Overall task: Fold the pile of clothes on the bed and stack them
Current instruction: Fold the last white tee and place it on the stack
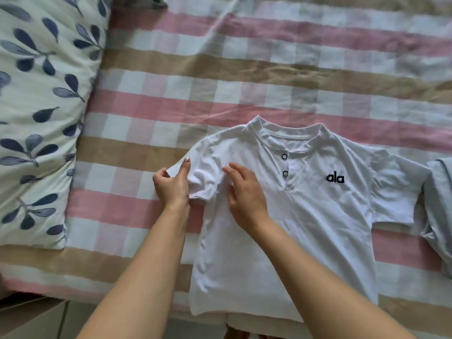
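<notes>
The white shirt (305, 216) lies flat, front up, at the near edge of the bed (220, 69). It looks light, soft and limp, so it is best taken by hems and seams. The left hand (171, 184) pinches the cuff of its sleeve (203, 182). The right hand (244, 192) rests with relaxed fingers on the chest beside it. There is open sheet on the far side, a pillow (36, 94) to the left and a pale grey garment (440, 204) close on the right.
</notes>
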A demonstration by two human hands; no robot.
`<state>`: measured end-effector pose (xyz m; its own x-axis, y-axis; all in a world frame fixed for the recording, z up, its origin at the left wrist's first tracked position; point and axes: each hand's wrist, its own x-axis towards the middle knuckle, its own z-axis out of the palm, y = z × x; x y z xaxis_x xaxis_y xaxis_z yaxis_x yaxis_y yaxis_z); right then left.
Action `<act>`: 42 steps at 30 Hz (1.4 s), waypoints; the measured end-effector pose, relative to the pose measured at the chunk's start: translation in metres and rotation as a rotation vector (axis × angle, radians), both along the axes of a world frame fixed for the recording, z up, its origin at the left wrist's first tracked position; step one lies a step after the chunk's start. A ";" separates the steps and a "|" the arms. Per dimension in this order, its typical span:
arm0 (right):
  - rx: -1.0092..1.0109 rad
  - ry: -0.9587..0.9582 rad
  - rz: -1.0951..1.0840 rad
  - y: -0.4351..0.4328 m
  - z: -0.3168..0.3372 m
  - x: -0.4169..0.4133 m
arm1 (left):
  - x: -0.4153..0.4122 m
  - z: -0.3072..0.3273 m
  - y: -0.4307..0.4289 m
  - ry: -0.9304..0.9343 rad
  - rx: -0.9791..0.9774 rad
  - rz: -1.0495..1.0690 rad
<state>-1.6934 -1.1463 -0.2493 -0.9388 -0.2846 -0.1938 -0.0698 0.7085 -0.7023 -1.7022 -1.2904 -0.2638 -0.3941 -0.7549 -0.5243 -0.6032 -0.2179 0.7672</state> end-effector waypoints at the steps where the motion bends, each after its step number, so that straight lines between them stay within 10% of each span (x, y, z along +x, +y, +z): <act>1: 0.033 -0.005 0.022 -0.006 -0.004 -0.006 | -0.004 0.000 -0.002 -0.027 -0.040 -0.043; 9: 0.164 0.068 0.089 -0.037 -0.029 -0.016 | -0.027 0.012 -0.032 0.324 -0.461 -0.292; 18: 0.402 0.020 0.274 -0.058 -0.051 -0.024 | -0.002 -0.010 -0.044 0.054 -0.382 -0.439; 28: -0.448 -0.116 -0.485 -0.003 0.000 -0.022 | -0.017 0.047 0.024 0.401 -0.540 -0.811; 33: -0.542 -0.186 -0.677 0.038 -0.013 -0.015 | -0.014 0.036 0.061 0.447 -0.092 -0.931; 36: -0.544 -0.183 -0.672 0.050 -0.015 -0.011 | -0.008 0.020 0.055 0.441 -0.439 -0.770; 42: -0.077 0.116 -0.304 0.057 -0.017 0.000 | -0.020 -0.023 0.059 -0.090 -0.960 -1.371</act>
<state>-1.6931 -1.0894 -0.2659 -0.9976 0.0018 -0.0693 0.0536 0.6543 -0.7543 -1.7219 -1.2313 -0.2865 -0.9847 0.0600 -0.1637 0.0164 0.9666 0.2556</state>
